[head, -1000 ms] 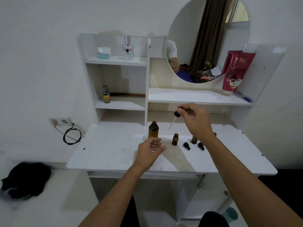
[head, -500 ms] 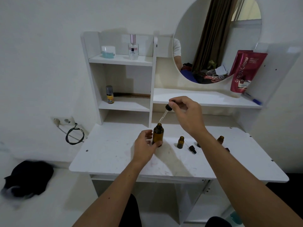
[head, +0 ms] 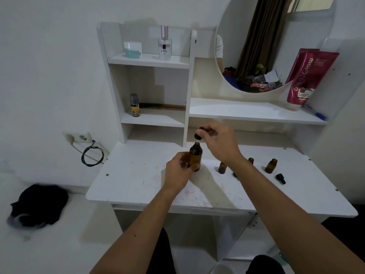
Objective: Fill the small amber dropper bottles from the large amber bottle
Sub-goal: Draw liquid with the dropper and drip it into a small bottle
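Observation:
The large amber bottle (head: 195, 157) stands upright on the white desk (head: 138, 178). My left hand (head: 177, 173) grips its lower body from the left. My right hand (head: 217, 143) pinches a black-capped dropper (head: 198, 135) directly above the bottle's mouth, its glass tube down inside the neck. Three small amber bottles stand open to the right: one (head: 222, 167) by my right wrist, one (head: 251, 160) partly hidden behind my forearm, one (head: 271, 165) farther right. A loose black dropper cap (head: 280, 178) lies near the last one; another (head: 235, 175) peeks out under my forearm.
A shelf unit rises behind the desk, holding a perfume bottle (head: 165, 44), a white jar (head: 132, 49), a small yellow-labelled bottle (head: 134, 105) and a comb. A round mirror (head: 272, 42) and red tube (head: 308, 76) stand at right. A wall socket with coiled cable (head: 91, 155) is left.
My right hand has lowered the dropper until its tube entered the large bottle's neck. My left hand has closed around the bottle. The view has shifted left.

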Available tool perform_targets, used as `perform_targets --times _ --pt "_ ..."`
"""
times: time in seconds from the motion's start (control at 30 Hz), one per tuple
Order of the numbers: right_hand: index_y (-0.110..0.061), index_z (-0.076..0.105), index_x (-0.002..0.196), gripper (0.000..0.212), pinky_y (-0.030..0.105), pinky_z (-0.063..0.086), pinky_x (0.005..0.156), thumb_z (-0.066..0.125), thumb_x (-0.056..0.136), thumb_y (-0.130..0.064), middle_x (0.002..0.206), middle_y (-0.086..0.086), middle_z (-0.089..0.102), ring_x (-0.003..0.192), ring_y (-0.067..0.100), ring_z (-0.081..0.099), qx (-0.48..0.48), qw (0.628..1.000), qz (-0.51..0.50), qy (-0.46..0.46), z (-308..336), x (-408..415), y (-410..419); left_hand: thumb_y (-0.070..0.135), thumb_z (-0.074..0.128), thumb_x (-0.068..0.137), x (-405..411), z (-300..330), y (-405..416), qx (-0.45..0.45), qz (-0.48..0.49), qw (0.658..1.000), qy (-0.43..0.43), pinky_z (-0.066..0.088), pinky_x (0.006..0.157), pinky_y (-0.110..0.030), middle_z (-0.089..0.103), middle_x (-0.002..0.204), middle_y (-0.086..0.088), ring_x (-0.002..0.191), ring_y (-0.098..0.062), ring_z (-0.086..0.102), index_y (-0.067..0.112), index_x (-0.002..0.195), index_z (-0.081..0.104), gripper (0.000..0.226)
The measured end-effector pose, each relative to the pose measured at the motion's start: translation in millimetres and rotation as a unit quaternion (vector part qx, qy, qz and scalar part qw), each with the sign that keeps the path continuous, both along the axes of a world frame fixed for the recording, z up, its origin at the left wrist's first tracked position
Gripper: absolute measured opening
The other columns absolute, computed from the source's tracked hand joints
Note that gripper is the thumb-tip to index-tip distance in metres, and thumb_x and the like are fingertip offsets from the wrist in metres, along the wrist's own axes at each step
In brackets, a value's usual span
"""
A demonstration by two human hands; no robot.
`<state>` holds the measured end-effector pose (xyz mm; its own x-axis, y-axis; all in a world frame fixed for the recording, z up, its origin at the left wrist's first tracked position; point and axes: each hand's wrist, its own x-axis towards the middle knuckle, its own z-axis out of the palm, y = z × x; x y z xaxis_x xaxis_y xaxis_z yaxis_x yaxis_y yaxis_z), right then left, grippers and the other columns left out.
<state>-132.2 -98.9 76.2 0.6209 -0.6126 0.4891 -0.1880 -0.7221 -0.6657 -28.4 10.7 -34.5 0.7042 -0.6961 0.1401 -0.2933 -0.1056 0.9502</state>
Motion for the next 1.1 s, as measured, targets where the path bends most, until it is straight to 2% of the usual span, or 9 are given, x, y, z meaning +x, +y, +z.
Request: perform_targets --times 0.13,0.2,0.4,0.53,0.63,0.77,0.97,1.03,1.1 --pt "-0.022 0.076 0.091 0.003 0.002 0.046 0.073 0.076 0.094 -0.02 0.085 -0.015 0.07 0.079 -0.009 0.065 0.024 1.0 -0.013 0.006 -8.9 3.1 1.1 0.027 0.083 0.085 0.0 -1.2 0.6 -0.004 -0.002 1.0 -0.005 0.054 0.102 -0.031 0.069 0.12 0.005 0.106 -0.012 0.065 0.019 0.128 0.062 0.049" --pt "-0.024 0.073 0.084 0.012 0.001 0.044 0.07 0.077 0.093 -0.017 0.08 -0.016 0.068 0.075 -0.013 0.062 0.021 0.999 -0.026 0.006 -12.1 4.0 0.9 0.027 0.083 0.085 0.3 -1.9 0.7 -0.008 -0.003 1.0 -0.012 0.055 0.101 -0.03 0.07 0.121 0.004 0.106 -0.012 0.065 0.018 0.129 0.062 0.05" --pt "-0.017 0.073 0.081 0.013 0.002 0.045 0.069 0.077 0.092 -0.014 0.079 -0.011 0.069 0.076 -0.002 0.063 0.015 0.999 -0.035 0.01 -16.8 5.0 1.8 0.028 0.083 0.085 0.7 -3.6 -0.2 -0.005 -0.001 1.0 -0.018 0.055 0.101 -0.032 0.07 0.123 0.002 0.107 -0.012 0.065 0.017 0.13 0.062 0.051" --pt "-0.016 0.077 0.093 0.004 0.001 0.045 0.071 0.076 0.094 -0.019 0.082 -0.016 0.068 0.079 -0.002 0.064 0.017 0.999 -0.021 0.02 -16.8 4.4 1.2 0.03 0.081 0.086 0.4 -1.0 -0.7 0.002 0.0 1.0 -0.024 0.054 0.103 -0.031 0.069 0.125 0.003 0.108 -0.012 0.064 0.019 0.131 0.061 0.05" --pt "-0.015 0.078 0.103 0.011 0.001 0.046 0.075 0.073 0.097 -0.021 0.093 -0.009 0.073 0.086 0.0 0.066 0.017 1.0 -0.012 0.023 -16.0 1.8 0.9 0.03 0.081 0.087 -0.9 -0.1 -0.1 0.011 -0.001 0.999 -0.032 0.052 0.102 -0.028 0.069 0.126 0.003 0.111 -0.014 0.064 0.019 0.131 0.06 0.051" --pt "-0.016 0.077 0.107 0.014 0.001 0.047 0.077 0.073 0.097 -0.024 0.099 -0.006 0.074 0.09 0.005 0.068 0.021 1.0 -0.015 0.007 -8.8 0.5 0.2 0.032 0.078 0.089 -4.2 -3.3 -1.3 0.036 0.011 0.998 -0.05 0.051 0.104 -0.032 0.068 0.127 0.004 0.108 -0.011 0.062 0.02 0.133 0.058 0.049" --pt "-0.014 0.077 0.109 0.015 0.008 0.05 0.084 0.072 0.097 -0.022 0.102 -0.005 0.076 0.093 0.002 0.069 0.004 0.998 -0.01 -0.062 21.7 -13.2 -0.7 0.038 0.077 0.088 -10.8 0.3 0.2 0.054 0.029 0.996 -0.073 0.053 0.105 -0.038 0.065 0.132 0.004 0.117 -0.017 0.063 0.021 0.137 0.055 0.056" --pt "-0.012 0.077 0.109 0.015 0.008 0.051 0.084 0.073 0.096 -0.02 0.101 -0.005 0.076 0.091 0.002 0.069 -0.006 0.996 -0.014 -0.087 29.8 -18.9 -1.5 0.039 0.079 0.086 -12.1 -1.5 2.1 0.057 0.048 0.994 -0.075 0.055 0.101 -0.036 0.064 0.13 0.005 0.115 -0.016 0.062 0.023 0.134 0.055 0.056" --pt "-0.011 0.078 0.109 0.016 0.01 0.052 0.084 0.074 0.096 -0.019 0.099 -0.004 0.076 0.09 0.004 0.07 -0.021 0.995 -0.017 -0.1 33.8 -26.0 -3.2 0.037 0.081 0.086 -14.7 -5.6 5.5 0.046 0.068 0.994 -0.077 0.055 0.09 -0.026 0.065 0.121 0.004 0.105 -0.013 0.062 0.023 0.124 0.057 0.047"
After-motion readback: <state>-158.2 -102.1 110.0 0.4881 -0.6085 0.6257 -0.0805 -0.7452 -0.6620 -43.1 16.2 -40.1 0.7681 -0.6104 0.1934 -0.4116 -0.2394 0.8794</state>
